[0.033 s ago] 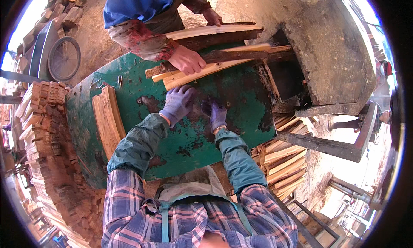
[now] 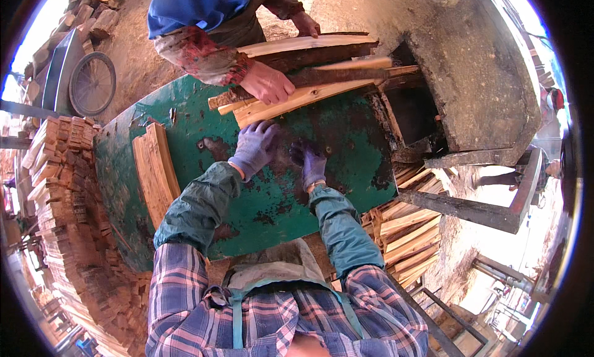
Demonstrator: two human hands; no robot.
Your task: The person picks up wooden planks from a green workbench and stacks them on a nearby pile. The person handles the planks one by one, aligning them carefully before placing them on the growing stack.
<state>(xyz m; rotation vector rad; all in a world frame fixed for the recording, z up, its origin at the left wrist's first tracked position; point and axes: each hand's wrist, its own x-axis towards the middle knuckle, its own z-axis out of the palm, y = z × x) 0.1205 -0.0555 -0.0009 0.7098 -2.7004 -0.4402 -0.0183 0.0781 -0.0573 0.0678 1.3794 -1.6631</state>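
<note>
Beyond the open fingers of the left hand [image 2: 255, 149], a plank [image 2: 309, 98] is nudged leftward, still controlled by a co-worker's hand [image 2: 266, 84]; the right hand's [image 2: 312, 164] closure cannot be told.

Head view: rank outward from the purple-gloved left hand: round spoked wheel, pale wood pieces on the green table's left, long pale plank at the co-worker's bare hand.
1. Long pale plank: just ahead.
2. Pale wood pieces: left.
3. Spoked wheel: ahead-left, past the table.
</note>
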